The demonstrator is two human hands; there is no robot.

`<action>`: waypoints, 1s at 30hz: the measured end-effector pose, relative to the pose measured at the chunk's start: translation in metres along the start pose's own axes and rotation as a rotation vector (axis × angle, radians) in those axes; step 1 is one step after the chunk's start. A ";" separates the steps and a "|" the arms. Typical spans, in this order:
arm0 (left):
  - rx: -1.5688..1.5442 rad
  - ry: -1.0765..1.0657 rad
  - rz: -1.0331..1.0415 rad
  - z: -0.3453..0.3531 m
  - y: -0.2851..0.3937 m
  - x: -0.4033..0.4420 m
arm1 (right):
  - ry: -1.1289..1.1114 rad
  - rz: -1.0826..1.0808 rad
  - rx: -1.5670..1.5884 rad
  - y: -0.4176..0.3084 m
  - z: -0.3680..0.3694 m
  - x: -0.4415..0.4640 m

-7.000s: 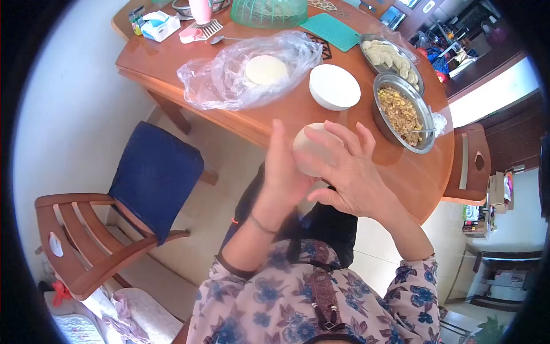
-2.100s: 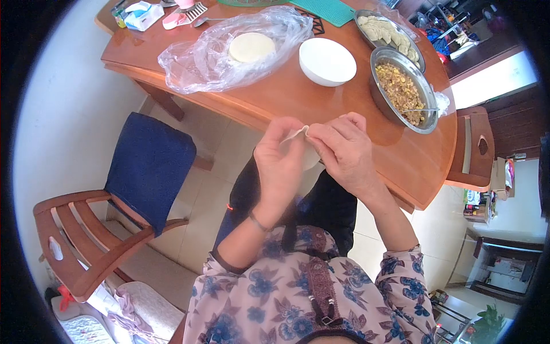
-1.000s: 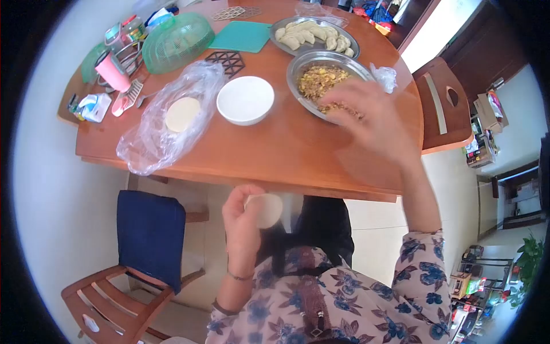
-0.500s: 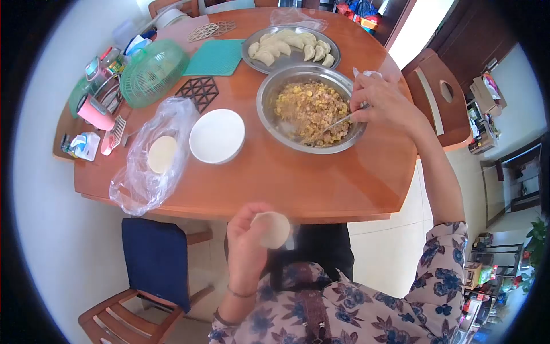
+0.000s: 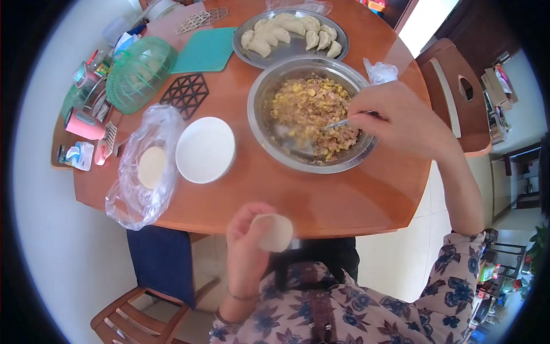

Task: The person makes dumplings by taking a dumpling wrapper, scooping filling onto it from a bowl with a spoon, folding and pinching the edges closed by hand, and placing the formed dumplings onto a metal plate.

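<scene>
Near the table's front edge, my left hand (image 5: 247, 243) pinches a round, pale dough wrapper (image 5: 276, 233). My right hand (image 5: 395, 117) grips the handle of a metal spoon (image 5: 337, 124), its tip down in the filling. That filling (image 5: 312, 109), yellow and brown bits, fills much of a steel bowl (image 5: 259, 129). Behind the bowl, a round metal tray (image 5: 289, 53) holds several folded dumplings (image 5: 281, 31). A white bowl (image 5: 205, 150) stands left of the steel one. Beside it, a stack or disc of dough (image 5: 152, 167) lies on a clear plastic bag (image 5: 134, 198).
A green mesh cover (image 5: 140, 74), green board (image 5: 205, 50) and black lattice mat (image 5: 185, 96) occupy the table's left part. A pink cup (image 5: 85, 124) and tissue pack (image 5: 82, 155) are at the far left. Chairs stand at the right (image 5: 452, 86) and front left (image 5: 163, 264).
My right hand has moved from the wrapper to the spoon in the filling. My left hand still holds the wrapper, now lower. The view has turned toward the steel bowl.
</scene>
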State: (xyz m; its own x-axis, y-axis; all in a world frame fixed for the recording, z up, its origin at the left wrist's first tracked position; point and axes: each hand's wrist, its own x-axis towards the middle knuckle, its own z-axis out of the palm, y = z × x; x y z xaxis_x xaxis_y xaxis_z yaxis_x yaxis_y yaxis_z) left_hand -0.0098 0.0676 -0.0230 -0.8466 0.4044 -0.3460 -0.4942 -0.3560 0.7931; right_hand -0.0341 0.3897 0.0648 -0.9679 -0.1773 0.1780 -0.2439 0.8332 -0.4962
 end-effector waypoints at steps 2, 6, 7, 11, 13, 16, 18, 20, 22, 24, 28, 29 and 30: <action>0.014 0.016 0.005 0.000 -0.002 0.000 | 0.042 -0.020 -0.095 -0.003 -0.013 -0.007; 0.012 0.034 0.007 -0.003 -0.002 0.002 | 0.227 -0.145 -0.477 -0.017 -0.019 -0.024; 0.008 0.052 0.005 -0.002 -0.002 0.002 | 0.221 -0.143 -0.475 -0.020 -0.021 -0.029; -0.002 0.053 -0.001 0.003 0.000 0.003 | 0.234 -0.181 -0.651 -0.037 -0.024 -0.041; 0.003 0.049 -0.002 -0.002 -0.003 0.003 | 0.242 -0.187 -0.718 -0.039 -0.018 -0.045; 0.003 0.048 -0.008 0.002 -0.001 0.003 | 0.225 -0.246 -0.739 -0.033 -0.016 -0.049; 0.001 0.049 -0.011 0.003 -0.001 0.003 | 0.157 -0.243 -0.712 -0.029 -0.015 -0.051; -0.008 0.046 -0.004 -0.002 -0.003 0.004 | 0.158 -0.252 -0.706 -0.028 -0.006 -0.053; -0.022 0.045 -0.016 0.001 -0.001 0.003 | 0.146 -0.261 -0.699 -0.025 -0.007 -0.054; -0.036 0.039 -0.025 0.003 -0.001 0.003 | 0.102 -0.230 -0.683 -0.023 -0.008 -0.054; -0.023 0.040 -0.021 0.000 -0.001 0.004 | 0.077 -0.195 -0.649 -0.024 -0.004 -0.054; -0.022 0.038 -0.020 0.000 -0.001 0.004 | 0.033 -0.169 -0.624 -0.022 -0.006 -0.054; -0.023 0.039 -0.019 0.000 -0.001 0.004 | -0.010 -0.142 -0.599 -0.021 -0.007 -0.053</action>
State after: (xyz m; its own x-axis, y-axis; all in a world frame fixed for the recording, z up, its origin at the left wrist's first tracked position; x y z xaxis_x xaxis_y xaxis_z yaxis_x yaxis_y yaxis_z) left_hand -0.0126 0.0693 -0.0249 -0.8436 0.3788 -0.3806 -0.5146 -0.3680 0.7745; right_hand 0.0229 0.3849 0.0718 -0.9295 -0.3108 0.1985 -0.2971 0.9500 0.0964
